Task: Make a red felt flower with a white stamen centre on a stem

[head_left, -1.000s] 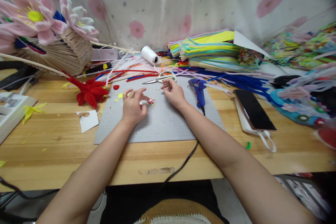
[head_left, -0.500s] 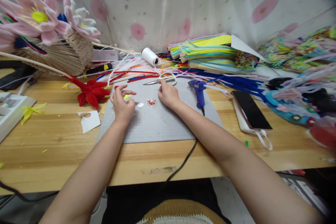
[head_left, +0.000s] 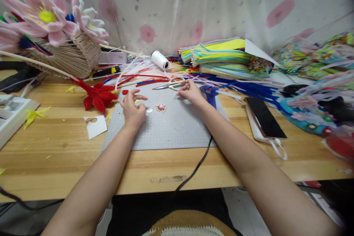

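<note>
My left hand (head_left: 133, 110) hovers over the left part of the grey cutting mat (head_left: 168, 134), its fingers apart and nothing in them. Close to its thumb lies a small white disc (head_left: 149, 110), and a red piece (head_left: 125, 92) sits just beyond its fingers. Between my hands rests a small red, white and yellow starburst piece (head_left: 161, 107). The fingertips of my right hand (head_left: 191, 94) are pinched together; a tiny whitish thing (head_left: 176, 95) shows at them, too small to name. Scissors (head_left: 163, 87) lie right behind that hand, and a blue glue gun (head_left: 211, 96) is partly hidden by my forearm.
Bundles of coloured pipe cleaners (head_left: 221, 57) and a white thread spool (head_left: 159, 59) line the back. At left are a red fuzzy flower (head_left: 100, 97), cut white paper (head_left: 96, 128) and a power strip (head_left: 12, 112). A phone (head_left: 265, 118) lies right; a black cord (head_left: 197, 167) crosses the front edge.
My right hand has moved to the right, away from the starburst piece, and now covers part of the glue gun. The left hand stays nearly in place. The view has shifted slightly.
</note>
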Demonstrator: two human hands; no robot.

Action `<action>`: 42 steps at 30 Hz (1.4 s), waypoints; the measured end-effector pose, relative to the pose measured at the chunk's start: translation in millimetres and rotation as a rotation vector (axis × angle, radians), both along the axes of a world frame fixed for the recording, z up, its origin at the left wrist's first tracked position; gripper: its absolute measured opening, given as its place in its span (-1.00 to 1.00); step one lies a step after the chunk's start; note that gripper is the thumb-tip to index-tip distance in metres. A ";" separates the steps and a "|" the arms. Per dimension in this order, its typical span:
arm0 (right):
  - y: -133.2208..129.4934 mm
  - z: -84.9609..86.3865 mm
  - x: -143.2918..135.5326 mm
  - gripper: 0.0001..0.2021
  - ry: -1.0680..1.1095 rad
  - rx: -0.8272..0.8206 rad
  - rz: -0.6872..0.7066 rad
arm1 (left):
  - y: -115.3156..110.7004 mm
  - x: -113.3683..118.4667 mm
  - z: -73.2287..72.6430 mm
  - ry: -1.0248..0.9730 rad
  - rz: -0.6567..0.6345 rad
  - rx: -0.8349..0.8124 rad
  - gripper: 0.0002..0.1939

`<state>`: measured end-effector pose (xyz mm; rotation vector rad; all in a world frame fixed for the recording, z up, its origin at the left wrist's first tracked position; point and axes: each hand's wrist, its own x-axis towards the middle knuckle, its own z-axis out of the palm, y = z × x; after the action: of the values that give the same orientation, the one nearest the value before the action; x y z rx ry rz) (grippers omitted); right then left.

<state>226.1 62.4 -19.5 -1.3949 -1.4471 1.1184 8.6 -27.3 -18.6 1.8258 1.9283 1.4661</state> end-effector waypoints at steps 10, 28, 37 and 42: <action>-4.7 16.0 -2.8 -0.70 0.113 -0.124 0.028 | 2.6 1.6 -1.2 0.016 -0.022 -0.028 -0.52; -5.3 7.5 -3.3 -0.78 -0.531 0.170 0.112 | 2.0 3.8 -0.6 0.017 -0.040 -0.051 -0.56; -26.6 9.0 -9.7 -0.66 -0.735 0.257 0.127 | 0.6 4.7 1.3 0.023 -0.032 -0.072 -0.56; -19.0 2.6 -3.7 -0.70 -0.568 0.213 0.053 | -0.5 5.7 3.2 0.031 -0.023 -0.087 -0.56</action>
<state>222.4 43.4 -16.9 -1.5977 -1.9425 0.5889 14.3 -27.8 -15.4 1.8365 1.9463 1.3326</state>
